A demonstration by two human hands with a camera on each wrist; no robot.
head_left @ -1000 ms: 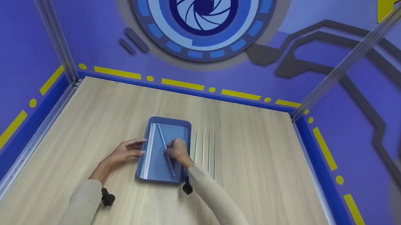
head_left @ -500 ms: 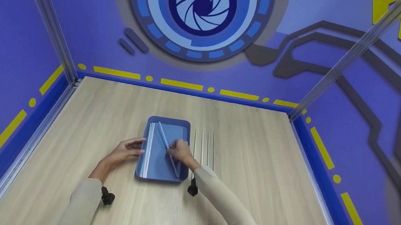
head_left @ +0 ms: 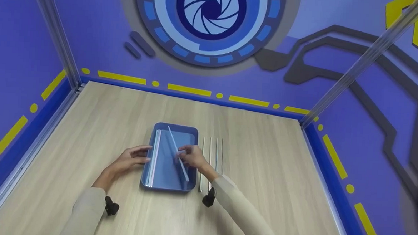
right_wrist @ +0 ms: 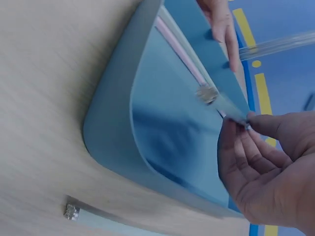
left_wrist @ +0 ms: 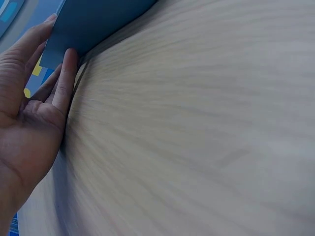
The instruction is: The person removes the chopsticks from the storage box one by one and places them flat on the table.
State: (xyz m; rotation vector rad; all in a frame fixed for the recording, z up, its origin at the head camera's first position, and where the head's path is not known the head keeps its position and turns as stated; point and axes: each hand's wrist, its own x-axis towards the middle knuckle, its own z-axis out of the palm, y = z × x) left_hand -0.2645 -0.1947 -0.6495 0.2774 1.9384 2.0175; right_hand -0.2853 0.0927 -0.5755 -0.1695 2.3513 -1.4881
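Observation:
My right hand (head_left: 192,156) pinches a pale blue chopstick (head_left: 173,140) between thumb and fingertips, over a blue rectangular tray (head_left: 178,126). The chopstick lies at a slant, and its silver end (right_wrist: 207,94) shows blurred in the right wrist view. Along the tray's left side lie pink and pale chopsticks (head_left: 154,157), close together. At the tray's left wall is my left hand (head_left: 128,160), its fingers (left_wrist: 66,78) extended and touching the outside of the wall.
On the table (head_left: 263,170), right of the tray, several more chopsticks (head_left: 201,181) lie side by side, partly covered by my right arm. Blue panels (head_left: 105,54) with yellow marks enclose the back and sides. A black camera mount (head_left: 209,197) sticks out from my right wrist.
My right hand has moved a little to the right, bringing the slanted chopstick along and raising it off the tray floor. The left hand stays at the tray wall.

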